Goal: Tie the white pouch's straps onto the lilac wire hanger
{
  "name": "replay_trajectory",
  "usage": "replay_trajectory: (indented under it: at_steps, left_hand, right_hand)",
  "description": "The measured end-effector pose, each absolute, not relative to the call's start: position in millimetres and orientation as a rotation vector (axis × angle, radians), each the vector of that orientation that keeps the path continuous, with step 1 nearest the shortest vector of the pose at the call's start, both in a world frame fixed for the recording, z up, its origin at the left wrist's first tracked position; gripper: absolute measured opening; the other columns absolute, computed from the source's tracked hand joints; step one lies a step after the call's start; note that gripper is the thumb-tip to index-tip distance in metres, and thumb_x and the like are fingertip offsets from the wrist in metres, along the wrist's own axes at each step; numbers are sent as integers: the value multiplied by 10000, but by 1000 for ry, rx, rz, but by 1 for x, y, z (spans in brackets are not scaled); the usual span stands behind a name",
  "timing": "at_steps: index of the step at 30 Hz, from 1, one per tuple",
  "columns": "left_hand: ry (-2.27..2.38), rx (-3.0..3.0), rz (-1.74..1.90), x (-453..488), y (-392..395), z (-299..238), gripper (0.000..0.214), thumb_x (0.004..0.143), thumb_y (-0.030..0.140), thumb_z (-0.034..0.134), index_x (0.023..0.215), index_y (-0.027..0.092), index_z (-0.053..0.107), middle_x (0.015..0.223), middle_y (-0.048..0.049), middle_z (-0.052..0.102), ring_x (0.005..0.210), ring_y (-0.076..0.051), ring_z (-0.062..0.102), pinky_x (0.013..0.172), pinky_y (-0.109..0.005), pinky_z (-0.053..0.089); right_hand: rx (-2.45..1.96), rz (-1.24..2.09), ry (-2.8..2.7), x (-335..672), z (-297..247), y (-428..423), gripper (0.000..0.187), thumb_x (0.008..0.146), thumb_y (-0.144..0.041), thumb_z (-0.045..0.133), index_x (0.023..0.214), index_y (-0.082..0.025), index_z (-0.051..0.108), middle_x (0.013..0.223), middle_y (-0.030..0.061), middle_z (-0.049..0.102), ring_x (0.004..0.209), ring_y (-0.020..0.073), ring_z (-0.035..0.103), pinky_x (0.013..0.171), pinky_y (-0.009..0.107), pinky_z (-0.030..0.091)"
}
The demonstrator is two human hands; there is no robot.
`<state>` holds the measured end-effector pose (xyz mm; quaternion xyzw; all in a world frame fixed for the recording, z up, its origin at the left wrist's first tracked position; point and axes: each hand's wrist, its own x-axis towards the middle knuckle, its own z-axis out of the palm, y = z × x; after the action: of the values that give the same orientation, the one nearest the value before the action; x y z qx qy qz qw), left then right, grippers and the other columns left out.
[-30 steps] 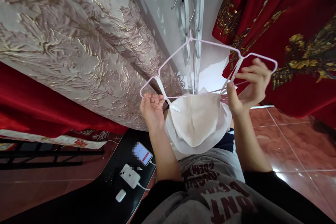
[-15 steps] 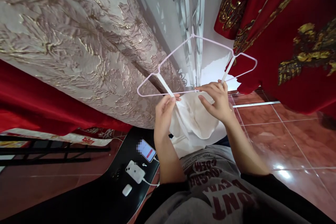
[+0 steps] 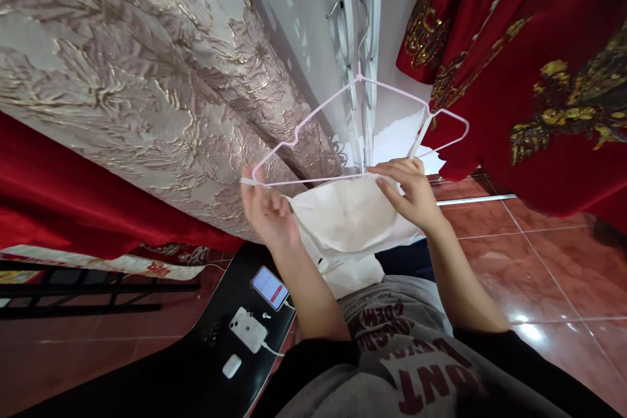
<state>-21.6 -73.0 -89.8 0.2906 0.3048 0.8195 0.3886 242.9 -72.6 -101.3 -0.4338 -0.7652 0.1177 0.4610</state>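
Note:
A pale pink hanger [image 3: 326, 102] hangs by its metal hook in front of me. Below its bottom bar is a white garment [image 3: 350, 215] with thin straps. My left hand [image 3: 269, 212] is at the hanger's left end, fingers bent around a white strap [image 3: 248, 181] that is drawn out to that corner; the fingers are slightly blurred. On the other side, a second strap [image 3: 420, 135] loops over the hanger's right notch. It runs down to my right hand [image 3: 409, 189], whose rear fingers curl at it while the index finger and thumb stretch left along the bar.
Beige brocade fabric [image 3: 186, 91] hangs to the left, and red gold-trimmed fabric [image 3: 533, 78] to the right. Behind the hanger are white metal bars [image 3: 371, 78]. On a black bench [image 3: 210, 379] lie two phones [image 3: 270, 287] with cables, an earbud and a white case [image 3: 232, 366].
My left hand has moved left, pulling its strap from the left notch out to the hanger's end. The garment is spread wider. My right hand stays about where it was.

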Motion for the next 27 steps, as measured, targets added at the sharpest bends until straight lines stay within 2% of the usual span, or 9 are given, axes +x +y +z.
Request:
replay_trajectory:
  at_steps: [3,5,7,9,15,18,20,23,27]
  left_hand:
    - [794,747,1858,1,-74,-102,304,979,471,654,983,193,778,1283,-137,749,453,-19,239,352,-162,234]
    - [776,761,1855,14,-74,-100,356,998,530,629,963,195,743,1071,-100,770,431,-28,225,354,-187,241]
    - [760,779,1919,23,-74,-96,333,992,527,655,916,204,688,887,-33,712,416,-29,245,367,-199,239]
    - [756,813,1946,28,-74,-95,347,974,526,689,866,201,631,814,0,644,413,-22,268,378,-206,224]
    - [840,900,2031,32,-73,-98,444,953,602,685,822,207,532,783,22,574,415,-19,267,400,-237,147]
    - [852,927,2095,35,-74,-96,462,957,623,668,819,207,519,747,31,569,416,-20,259,413,-241,117]
    - [844,925,2116,37,-75,-94,453,970,616,652,826,208,521,738,33,573,417,-23,259,419,-244,116]
    - [854,904,2094,37,-75,-93,446,966,611,658,829,209,523,744,31,572,418,-24,255,423,-251,121]
    - [891,900,2092,37,-75,-95,458,949,625,668,825,210,523,745,29,559,418,-24,251,419,-254,127]
  right_hand:
    - [-989,320,-1886,230,-104,-76,289,1032,-319,579,1265,-325,748,1210,37,795,1145,250,707,1077,508,440]
    - [-925,332,-1794,224,-106,-77,268,1021,-286,579,1209,-331,765,1218,34,788,1162,249,713,1056,506,495]
    - [-916,313,-1579,223,-111,-75,219,999,-286,597,1104,-330,784,1221,39,764,1194,253,701,1030,498,550]
    - [-941,319,-1299,227,-118,-66,157,963,-310,640,1051,-316,770,1188,52,730,1182,249,692,995,484,591]
    - [-981,869,-1112,266,-117,-43,246,910,-331,659,1135,-261,729,1038,45,725,818,157,678,756,360,627]
    - [-998,1043,-1151,283,-100,-52,167,836,-269,685,961,-232,790,873,19,745,603,108,604,585,297,569]
    - [-1000,1079,-1167,289,-88,-60,103,777,-224,706,822,-222,798,768,-1,742,524,88,576,543,279,554]
    - [-1001,967,-1205,288,-73,-66,79,765,-237,783,834,-237,823,783,-2,782,655,147,708,656,335,637]
    - [-898,626,-1183,276,-57,-47,196,812,-298,860,1006,-318,837,998,11,832,876,249,794,844,498,680]
